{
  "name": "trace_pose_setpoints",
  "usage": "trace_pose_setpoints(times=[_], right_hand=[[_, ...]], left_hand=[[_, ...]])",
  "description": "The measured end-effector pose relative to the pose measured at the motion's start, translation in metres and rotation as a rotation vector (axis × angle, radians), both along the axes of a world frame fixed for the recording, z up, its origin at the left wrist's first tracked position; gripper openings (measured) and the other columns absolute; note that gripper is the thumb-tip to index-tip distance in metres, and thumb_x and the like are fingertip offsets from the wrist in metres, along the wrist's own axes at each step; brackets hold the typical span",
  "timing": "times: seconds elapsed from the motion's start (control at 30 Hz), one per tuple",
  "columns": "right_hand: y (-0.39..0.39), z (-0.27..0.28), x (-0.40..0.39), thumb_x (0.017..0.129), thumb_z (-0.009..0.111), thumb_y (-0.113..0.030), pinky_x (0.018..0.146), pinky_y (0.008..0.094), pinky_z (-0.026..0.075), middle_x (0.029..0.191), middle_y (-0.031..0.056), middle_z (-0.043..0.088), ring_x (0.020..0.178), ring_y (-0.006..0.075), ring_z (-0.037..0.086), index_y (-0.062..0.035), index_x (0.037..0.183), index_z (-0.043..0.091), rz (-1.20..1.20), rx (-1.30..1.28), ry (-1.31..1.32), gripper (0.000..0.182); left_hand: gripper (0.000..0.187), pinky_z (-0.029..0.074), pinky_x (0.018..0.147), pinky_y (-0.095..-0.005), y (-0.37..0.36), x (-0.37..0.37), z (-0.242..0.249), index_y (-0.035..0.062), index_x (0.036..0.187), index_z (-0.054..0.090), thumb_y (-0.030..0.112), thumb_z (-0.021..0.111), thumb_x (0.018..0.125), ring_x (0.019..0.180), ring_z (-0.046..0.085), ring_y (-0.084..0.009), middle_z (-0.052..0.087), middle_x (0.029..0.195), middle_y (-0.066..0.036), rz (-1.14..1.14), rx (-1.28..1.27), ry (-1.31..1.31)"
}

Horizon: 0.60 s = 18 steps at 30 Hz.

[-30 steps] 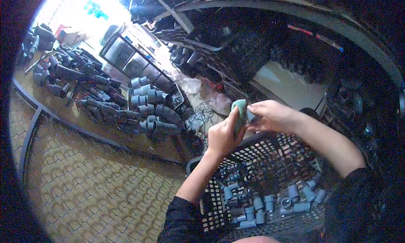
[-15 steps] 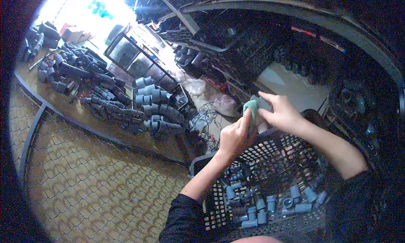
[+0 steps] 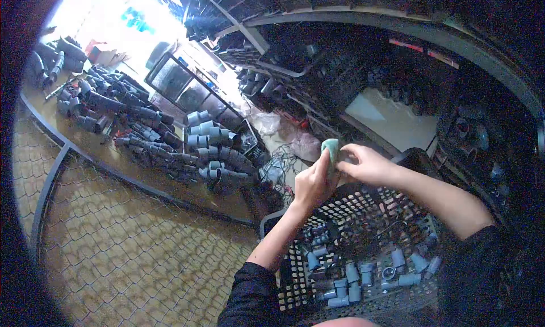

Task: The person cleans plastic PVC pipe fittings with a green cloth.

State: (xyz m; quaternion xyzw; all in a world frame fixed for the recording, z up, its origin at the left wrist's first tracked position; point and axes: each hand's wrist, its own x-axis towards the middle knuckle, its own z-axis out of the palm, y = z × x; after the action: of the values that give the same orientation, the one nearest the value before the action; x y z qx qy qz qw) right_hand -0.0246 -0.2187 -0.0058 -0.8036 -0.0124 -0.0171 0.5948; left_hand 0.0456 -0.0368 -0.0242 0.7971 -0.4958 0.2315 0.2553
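A green cloth (image 3: 330, 148) is held in the left hand (image 3: 315, 182), with the right hand (image 3: 366, 165) close beside it, above a black basket (image 3: 292, 276) of grey pipe fittings (image 3: 353, 274).

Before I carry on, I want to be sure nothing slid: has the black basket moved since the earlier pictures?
No, not noticeably. The basket's corner still sits beside the same end of the metal frame.

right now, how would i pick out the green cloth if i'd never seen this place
Find the black perforated crate at the lower right, then look just above its far rim, where the left hand and right hand come close. The cloth is the small bunched piece at the left hand's fingertips, pale green, unlike the blue-grey pipe fittings in the crate.
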Motion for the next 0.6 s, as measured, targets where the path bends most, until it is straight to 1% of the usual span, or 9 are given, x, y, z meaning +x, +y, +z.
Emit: trace_pose_setpoints(times=[0.07,0.1,0.2,0.27,0.4,0.47,0.5,0.53,0.6], right_hand=[[0.002,0.004,0.0,0.091,0.062,-0.03,0.064,0.0303,0.053,0.096,0.0134,0.067,0.073,0.0168,0.066,0.0039,0.122,0.05,-0.016,0.237,0.022,0.048],[0.001,0.015,-0.005,0.09,0.063,-0.031,0.065,0.0309,0.053,0.097,0.0139,0.067,0.075,0.0177,0.066,0.0043,0.127,0.047,-0.004,0.246,0.1,0.053],[0.0,0.011,0.002,0.09,0.064,-0.031,0.064,0.031,0.053,0.098,0.0138,0.066,0.076,0.018,0.066,0.0049,0.125,0.047,-0.016,0.303,0.219,0.053],[0.0,0.011,0.002,0.093,0.061,-0.028,0.066,0.03,0.054,0.102,0.0117,0.064,0.082,0.017,0.065,0.004,0.119,0.051,-0.015,0.403,0.223,0.042],[0.003,0.008,0.002,0.097,0.055,-0.025,0.071,0.03,0.056,0.104,0.0072,0.062,0.088,0.0147,0.063,0.0007,0.113,0.055,-0.02,0.637,0.146,0.03],[0.002,0.011,0.0,0.098,0.055,-0.025,0.074,0.0299,0.056,0.103,0.0057,0.062,0.088,0.0143,0.063,-0.0005,0.113,0.056,-0.055,0.683,0.076,0.029],[-0.004,0.017,-0.001,0.098,0.054,-0.024,0.077,0.0296,0.055,0.102,0.0036,0.062,0.088,0.0134,0.062,-0.0021,0.116,0.057,-0.059,0.678,0.118,0.029],[-0.002,0.018,0.001,0.098,0.055,-0.025,0.074,0.026,0.052,0.103,0.0023,0.064,0.087,0.0115,0.061,-0.0042,0.122,0.057,-0.098,0.792,0.059,0.032],[-0.011,0.021,0.001,0.097,0.056,-0.026,0.074,0.0244,0.05,0.106,0.0019,0.064,0.088,0.0098,0.06,-0.0053,0.127,0.056,-0.064,0.697,0.05,0.036]], left_hand=[[0.068,0.056,0.062,-0.0374,0.0,0.0,0.0,0.0055,0.138,0.041,0.016,0.07,0.077,0.079,0.069,-0.0313,0.067,0.106,-0.019,0.004,-0.03,0.039],[0.069,0.056,0.063,-0.0375,-0.002,-0.001,0.002,0.0054,0.138,0.041,0.015,0.07,0.077,0.08,0.069,-0.0316,0.066,0.107,-0.019,0.006,-0.037,0.059],[0.068,0.056,0.063,-0.038,-0.001,-0.001,0.001,0.0056,0.138,0.04,0.016,0.07,0.078,0.079,0.069,-0.0324,0.066,0.107,-0.019,0.012,-0.023,0.071],[0.067,0.056,0.062,-0.0379,-0.002,0.002,-0.001,0.0058,0.138,0.04,0.016,0.069,0.079,0.079,0.068,-0.0325,0.066,0.107,-0.019,0.003,-0.031,0.051],[0.061,0.054,0.055,-0.0376,-0.004,0.005,0.002,0.0087,0.135,0.045,0.014,0.069,0.079,0.066,0.066,-0.0306,0.065,0.094,-0.013,-0.084,-0.148,-0.003],[0.056,0.052,0.053,-0.0371,-0.002,0.003,0.002,0.0098,0.131,0.049,0.014,0.069,0.078,0.061,0.063,-0.0292,0.062,0.086,-0.011,-0.082,-0.094,-0.061],[0.054,0.052,0.051,-0.0369,-0.002,0.001,0.005,0.0104,0.129,0.051,0.014,0.069,0.078,0.058,0.062,-0.0285,0.06,0.082,-0.009,-0.08,-0.068,-0.091],[0.052,0.051,0.05,-0.0366,-0.001,0.0,0.011,0.0108,0.127,0.053,0.014,0.068,0.078,0.058,0.062,-0.0282,0.059,0.08,-0.009,-0.069,-0.032,-0.135],[0.048,0.05,0.049,-0.0361,0.002,0.0,0.026,0.0115,0.124,0.055,0.015,0.068,0.078,0.056,0.06,-0.0275,0.057,0.077,-0.008,-0.048,0.05,-0.215]])
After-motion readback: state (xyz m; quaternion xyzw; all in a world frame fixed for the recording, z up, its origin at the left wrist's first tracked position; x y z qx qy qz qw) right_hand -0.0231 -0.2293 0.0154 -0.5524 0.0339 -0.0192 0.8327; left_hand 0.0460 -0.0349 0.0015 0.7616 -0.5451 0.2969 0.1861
